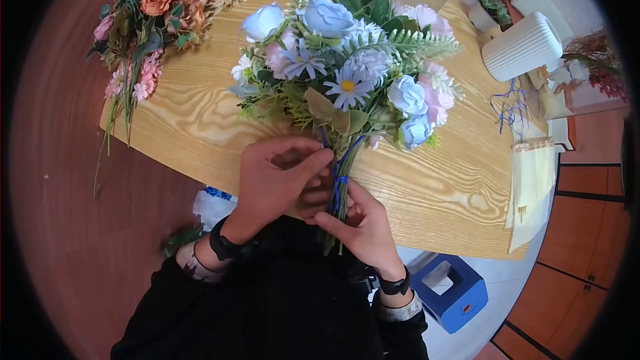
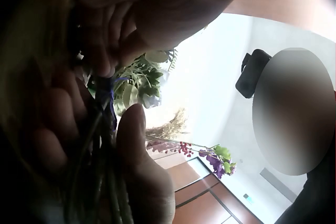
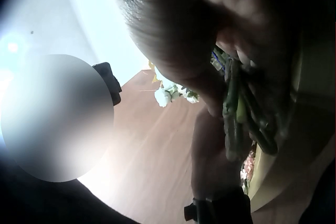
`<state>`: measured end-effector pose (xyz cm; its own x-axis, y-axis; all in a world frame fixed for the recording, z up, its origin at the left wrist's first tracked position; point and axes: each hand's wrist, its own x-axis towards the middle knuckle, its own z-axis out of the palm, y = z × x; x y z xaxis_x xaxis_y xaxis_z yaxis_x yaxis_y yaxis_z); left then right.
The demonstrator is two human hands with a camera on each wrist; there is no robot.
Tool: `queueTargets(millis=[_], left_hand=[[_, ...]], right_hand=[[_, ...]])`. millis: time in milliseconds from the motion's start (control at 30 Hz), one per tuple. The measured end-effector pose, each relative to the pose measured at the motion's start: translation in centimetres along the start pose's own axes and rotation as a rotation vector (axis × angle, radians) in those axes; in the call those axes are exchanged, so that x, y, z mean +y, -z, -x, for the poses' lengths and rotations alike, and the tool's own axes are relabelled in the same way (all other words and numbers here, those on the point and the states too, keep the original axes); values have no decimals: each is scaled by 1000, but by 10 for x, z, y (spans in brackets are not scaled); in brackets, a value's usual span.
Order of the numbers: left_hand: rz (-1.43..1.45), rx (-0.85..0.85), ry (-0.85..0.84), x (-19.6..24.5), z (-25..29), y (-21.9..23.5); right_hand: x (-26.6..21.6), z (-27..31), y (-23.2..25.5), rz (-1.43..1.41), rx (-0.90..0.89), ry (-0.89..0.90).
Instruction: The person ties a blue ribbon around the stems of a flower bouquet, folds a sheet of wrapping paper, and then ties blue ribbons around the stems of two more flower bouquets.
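Note:
A bouquet of blue, pink and white flowers lies over the table's near edge, its stems pointing toward the person. Blue ribbon is wound and knotted around the stems, with strands running up under the leaves. My left hand is at the upper left of the stems, thumb and forefinger pinching at the blue ribbon. Lower down, my right hand grips the stems, its thumb across the front and its fingers partly hidden behind. In the right wrist view, the cut stem ends stick out below that hand.
More flowers in orange, pink and cream lie at the table's far left. A ribbed white vase lies tipped at the right, near loose blue ribbon and wrapping sheets. A blue stool stands below the table.

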<state>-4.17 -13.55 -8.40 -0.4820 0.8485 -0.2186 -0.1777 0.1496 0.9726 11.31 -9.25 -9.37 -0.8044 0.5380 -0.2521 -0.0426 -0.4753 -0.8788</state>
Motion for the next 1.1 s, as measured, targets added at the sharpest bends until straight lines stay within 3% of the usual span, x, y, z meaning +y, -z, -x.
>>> queueTargets(millis=[100,333,533,700,833,900,933,1000,1033,1100], left_hand=[[62,111,-88,-3,1,-3],[-41,76,-104,7,-1,-5],[-54,177,-199,8,-2,-8],[81,70,-91,11,-4,-4],[24,105,-154,4,7,-2],[-199,18,-325,0,13,11],[-199,17,-325,3,16,16],[-520,-233,-440,19,22,25],[-517,-227,-441,28,27,28],[-4,-105,-157,50,39,36]], right_hand=[[4,3,1,-29,27,0],[10,3,-5,-4,111,22],[12,3,-5,8,111,44],[10,3,-6,4,113,54],[15,3,-2,-28,128,61],[17,3,-1,-40,140,66],[17,3,-1,-51,152,71],[16,3,-3,-63,177,80],[15,3,-4,-76,198,89],[21,3,0,-47,188,94]])
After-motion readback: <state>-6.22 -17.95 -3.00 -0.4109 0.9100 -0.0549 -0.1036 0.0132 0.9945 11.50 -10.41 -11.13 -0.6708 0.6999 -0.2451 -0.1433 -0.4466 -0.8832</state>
